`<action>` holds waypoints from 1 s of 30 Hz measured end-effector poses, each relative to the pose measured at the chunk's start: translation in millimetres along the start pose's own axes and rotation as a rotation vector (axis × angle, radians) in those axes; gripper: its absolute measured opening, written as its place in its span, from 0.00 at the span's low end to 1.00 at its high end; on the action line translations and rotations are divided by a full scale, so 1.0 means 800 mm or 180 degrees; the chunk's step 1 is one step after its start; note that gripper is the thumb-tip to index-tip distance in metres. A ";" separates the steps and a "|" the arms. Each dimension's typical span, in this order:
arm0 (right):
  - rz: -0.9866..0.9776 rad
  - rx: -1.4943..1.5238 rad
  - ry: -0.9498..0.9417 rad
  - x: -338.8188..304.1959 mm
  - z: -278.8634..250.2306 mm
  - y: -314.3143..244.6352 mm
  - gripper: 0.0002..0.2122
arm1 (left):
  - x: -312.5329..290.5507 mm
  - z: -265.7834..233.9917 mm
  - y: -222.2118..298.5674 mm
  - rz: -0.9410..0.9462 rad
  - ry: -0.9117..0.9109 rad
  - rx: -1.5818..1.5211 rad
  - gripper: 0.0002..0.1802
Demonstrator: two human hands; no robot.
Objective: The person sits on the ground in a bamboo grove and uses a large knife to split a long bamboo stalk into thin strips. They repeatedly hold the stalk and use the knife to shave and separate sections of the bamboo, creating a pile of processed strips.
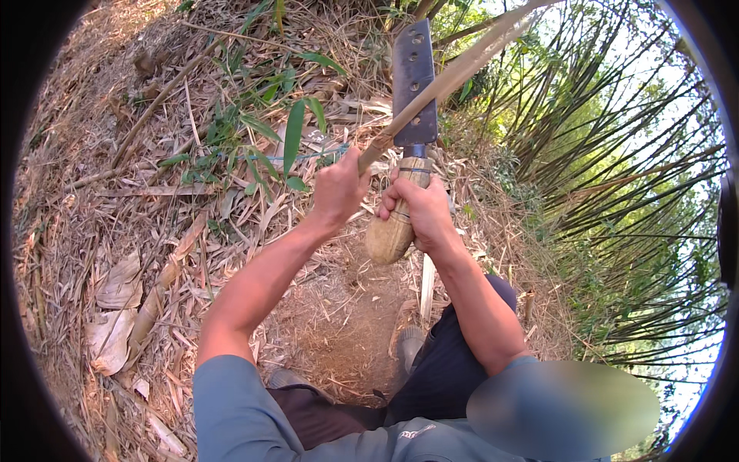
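My left hand is closed round the near end of a long pale pole, which looks like bamboo. From that fist the pole slants up to the far right, growing blurred along its length. Close beside it, my right hand grips a wide-bladed chopping knife by its thick wooden handle. The dark blade, dotted with several holes, points away from me, and the pole crosses in front of its lower part. Whether blade and pole touch, I cannot tell.
Dry leaves and husks cover the ground at left. Green leafy shoots rise ahead of my left hand. Dense bamboo stems stand at right. My boot rests on bare soil, near a pale split strip.
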State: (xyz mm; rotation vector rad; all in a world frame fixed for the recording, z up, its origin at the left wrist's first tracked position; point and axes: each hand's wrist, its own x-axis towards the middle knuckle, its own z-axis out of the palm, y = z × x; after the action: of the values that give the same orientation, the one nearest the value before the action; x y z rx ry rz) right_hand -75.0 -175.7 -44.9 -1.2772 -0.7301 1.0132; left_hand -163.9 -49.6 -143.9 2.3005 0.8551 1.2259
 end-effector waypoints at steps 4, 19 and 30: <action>0.1196 0.0485 -0.0742 -0.026 -0.021 -0.045 0.09 | 0.027 -0.045 -0.094 0.1269 0.0448 0.0714 0.12; 0.1234 0.0294 -0.0728 -0.028 -0.023 -0.039 0.11 | 0.024 -0.045 -0.107 0.1357 0.0434 0.0687 0.12; 0.0768 0.0548 -0.0251 0.007 -0.014 -0.015 0.07 | -0.004 0.003 -0.068 0.0256 -0.0281 0.0333 0.13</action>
State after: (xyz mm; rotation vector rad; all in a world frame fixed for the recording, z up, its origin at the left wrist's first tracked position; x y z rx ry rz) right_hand -60.2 -175.6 -35.3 -1.1991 -0.5432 1.3002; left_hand -181.1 -11.9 -179.3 2.4743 0.8210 1.1272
